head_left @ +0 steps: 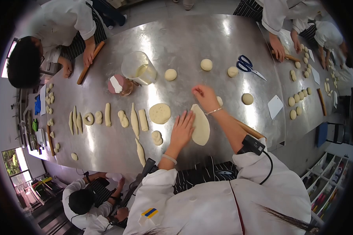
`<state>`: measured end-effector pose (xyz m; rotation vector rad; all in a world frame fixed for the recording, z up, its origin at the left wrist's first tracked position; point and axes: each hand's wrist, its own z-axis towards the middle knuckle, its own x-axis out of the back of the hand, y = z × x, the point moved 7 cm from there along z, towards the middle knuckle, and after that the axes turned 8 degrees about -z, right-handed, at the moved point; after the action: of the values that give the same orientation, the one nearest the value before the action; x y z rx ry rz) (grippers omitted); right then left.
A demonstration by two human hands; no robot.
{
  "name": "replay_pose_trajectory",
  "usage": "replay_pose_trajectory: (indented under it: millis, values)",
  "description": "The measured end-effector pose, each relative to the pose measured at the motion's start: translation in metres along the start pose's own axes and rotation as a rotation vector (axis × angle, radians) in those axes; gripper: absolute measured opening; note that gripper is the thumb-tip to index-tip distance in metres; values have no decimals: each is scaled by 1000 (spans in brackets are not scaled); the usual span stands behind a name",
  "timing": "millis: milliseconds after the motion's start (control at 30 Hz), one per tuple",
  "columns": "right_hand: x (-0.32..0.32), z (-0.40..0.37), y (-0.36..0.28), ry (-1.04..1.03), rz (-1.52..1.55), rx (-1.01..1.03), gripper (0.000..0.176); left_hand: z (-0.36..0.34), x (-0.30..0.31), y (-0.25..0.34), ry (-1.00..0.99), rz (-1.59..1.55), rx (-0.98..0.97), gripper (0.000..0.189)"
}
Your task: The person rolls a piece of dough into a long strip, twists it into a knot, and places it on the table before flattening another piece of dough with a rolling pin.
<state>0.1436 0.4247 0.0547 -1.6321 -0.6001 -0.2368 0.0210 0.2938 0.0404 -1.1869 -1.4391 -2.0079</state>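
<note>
An oval sheet of flattened dough (201, 126) lies on the steel table in front of me. My left hand (182, 127) rests flat beside it, its fingertips at the sheet's left edge. Above the sheet's top end, my right hand (204, 96) is raised with its fingers curled together; whether anything is between them is too small to tell. Partly hidden by my right wrist is a dough ball (219, 101). A wooden rolling pin (247, 128) lies under my right forearm. Left of my left hand are a round flat dough piece (160, 113) and a knotted piece (157, 138).
Shaped dough strips (135, 120) line the left of the table (231, 35). Beyond are a jug of liquid (143, 72), a reddish-lidded jar (120, 85), dough balls (206, 65), blue-handled scissors (245, 64) and a white scraper (275, 107). Co-workers stand around, some with rolling pins.
</note>
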Motion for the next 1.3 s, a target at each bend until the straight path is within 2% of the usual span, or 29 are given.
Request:
replay_pose_trajectory:
  millis: [33,100,133,200,233,300,333,400,500,733,833,900,1033,1300]
  values:
    - [-1,-17,6,6,-6,-7,22,0,-4,-4,-65,7,10,63]
    - [8,-64,0,244,-276,312,26,-1,-8,-6,-129,5,21,67]
    - [6,-80,10,241,-281,309,26,0,-6,-6,-127,4,33,69]
    - [-4,-107,18,190,-405,429,38,0,-4,-10,-109,9,48,70]
    - [-4,-113,21,191,-404,424,38,2,-4,-11,-113,8,47,70]
    - [-21,-119,37,-8,-619,351,53,7,-6,-9,-129,44,-31,70]
    - [-20,-120,35,-6,-618,346,53,9,-6,-9,-134,43,-33,70]
    - [-27,-117,36,-139,-701,354,67,13,-7,-6,-157,76,-66,68]
    - [-27,-114,32,-170,-834,394,73,11,-10,-10,-139,107,-44,67]
    - [-27,-114,36,-105,-865,342,72,5,-8,-14,-131,163,38,67]
    - [-23,-109,33,-54,-833,315,72,6,1,-19,-31,40,83,66]
    - [-24,-106,23,-131,-842,399,70,8,-4,-10,-159,76,-40,65]
    - [-29,-97,31,-189,-908,426,69,9,-7,-15,-188,127,-47,64]
    - [-28,-93,32,-91,-767,326,67,11,0,-19,-73,129,74,60]
